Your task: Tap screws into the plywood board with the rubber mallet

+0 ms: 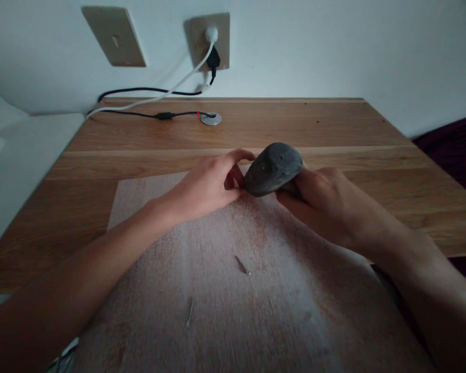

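My right hand is wrapped round the handle of a hammer with a rounded dark grey head. That head hangs over the far part of a pale, worn wooden board. Just left of it, my left hand rests on the board with curled fingers, thumb and fingertips drawn together. The hammer head partly hides those fingertips, so I cannot make out what they pinch. Nearer to me, one nail lies on the board, and another nail lies further left.
The board lies on a wooden table set against a white wall. A wall socket holds a white plug and a black plug. Their cables run along the table's back edge, near a round cable grommet.
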`<action>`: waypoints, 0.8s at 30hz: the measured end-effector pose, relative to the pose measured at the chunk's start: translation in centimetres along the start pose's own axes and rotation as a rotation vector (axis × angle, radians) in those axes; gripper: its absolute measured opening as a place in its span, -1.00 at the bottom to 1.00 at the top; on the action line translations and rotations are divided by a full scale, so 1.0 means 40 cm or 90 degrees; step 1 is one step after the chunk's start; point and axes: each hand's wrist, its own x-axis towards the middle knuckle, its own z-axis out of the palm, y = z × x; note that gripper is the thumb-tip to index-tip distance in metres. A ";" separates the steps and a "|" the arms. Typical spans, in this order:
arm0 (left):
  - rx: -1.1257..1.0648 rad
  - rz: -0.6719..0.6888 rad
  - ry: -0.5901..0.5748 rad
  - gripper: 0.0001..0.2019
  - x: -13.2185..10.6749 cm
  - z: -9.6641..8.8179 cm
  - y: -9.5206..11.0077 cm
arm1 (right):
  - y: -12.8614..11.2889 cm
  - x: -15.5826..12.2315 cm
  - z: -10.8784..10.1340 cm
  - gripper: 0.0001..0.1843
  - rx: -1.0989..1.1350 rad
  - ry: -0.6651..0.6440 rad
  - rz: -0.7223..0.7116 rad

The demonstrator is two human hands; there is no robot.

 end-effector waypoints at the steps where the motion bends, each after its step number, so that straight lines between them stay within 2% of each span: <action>1: 0.001 -0.001 0.001 -0.49 0.000 0.000 0.001 | -0.001 0.001 0.004 -0.78 -0.004 -0.008 -0.001; 9: 0.020 0.002 0.027 -0.53 0.001 0.007 0.003 | 0.005 -0.001 0.015 -0.75 -0.007 -0.013 0.001; 15: 0.027 0.001 0.031 -0.56 0.001 0.007 0.005 | 0.008 0.000 0.001 -0.73 -0.006 0.034 0.016; 24: 0.034 0.016 0.012 -0.60 -0.004 0.005 0.000 | -0.001 -0.006 -0.017 -0.75 -0.001 0.016 0.049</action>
